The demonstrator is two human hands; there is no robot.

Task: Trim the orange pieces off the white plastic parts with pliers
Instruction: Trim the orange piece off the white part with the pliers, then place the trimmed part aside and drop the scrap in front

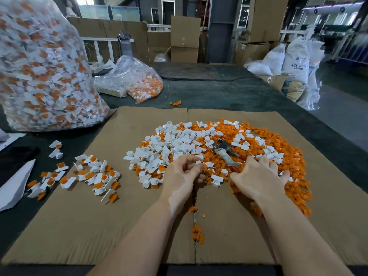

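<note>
A heap of trimmed white plastic parts (171,144) and cut orange pieces (278,140) lies on the cardboard sheet (99,226). The pliers (225,150), with taped red handles, rest on top of the heap, untouched. My left hand (181,174) is curled at the heap's near edge, its fingers pinching a small white part with an orange bit. My right hand (260,176) lies palm down with fingers spread on the orange pieces, just right of the plier handles. Untrimmed white-and-orange parts (79,176) are scattered at the left of the cardboard.
A large clear bag (43,72) full of untrimmed parts stands at the far left. A smaller bag (139,84) lies behind the cardboard. Orange scraps (198,234) sit along the cardboard seam near me. White paper (16,186) lies at the left edge. Boxes and sacks stand beyond the table.
</note>
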